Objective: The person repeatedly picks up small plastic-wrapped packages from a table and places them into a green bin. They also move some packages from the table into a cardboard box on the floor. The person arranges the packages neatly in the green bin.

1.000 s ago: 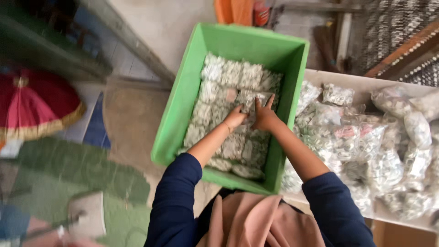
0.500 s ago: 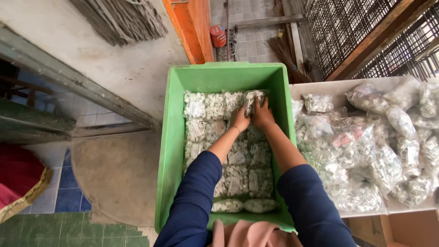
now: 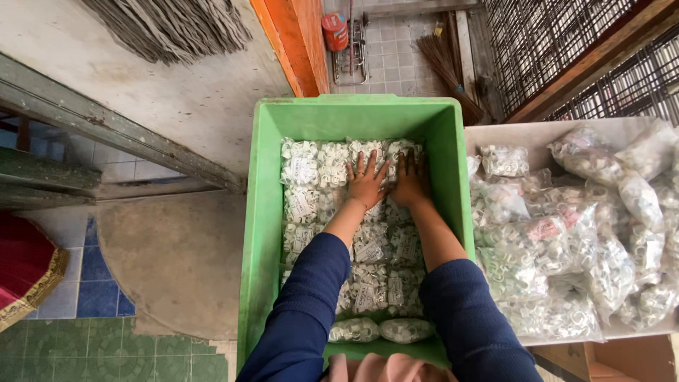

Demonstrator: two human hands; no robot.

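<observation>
Two hands lie flat, side by side, on the packets (image 3: pixel 368 247) near the far end of the crate (image 3: pixel 263 233). Left hand (image 3: pixel 367 182): palm down, fingers spread wide, grasping nothing. Right hand (image 3: pixel 410 182): palm down, fingers extended and only slightly parted, likewise holding nothing; its fingertips reach the far row of packets. The flat posture suggests pressing or levelling rather than lifting, since no packet is pinched or raised.

Packets: small clear bags of white ring-shaped parts, each with a paper label, laid in close rows that cover the crate floor almost wall to wall. Tight rows keep the layer even; two bags at the near end (image 3: pixel 382 330) lie crosswise, filling the gap that remains there.

Crate: green plastic, rectangular, directly in front of the person, both dark blue sleeves (image 3: pixel 311 297) reaching into it.

Box (image 3: pixel 537 134): pale, touching the crate's right wall, heaped with loose bags (image 3: pixel 566 240) of similar parts, within reach of the right arm.

Surroundings: concrete floor (image 3: pixel 177 255) at left, orange post (image 3: pixel 304 42) beyond the crate, wire mesh (image 3: pixel 566 42) upper right.
</observation>
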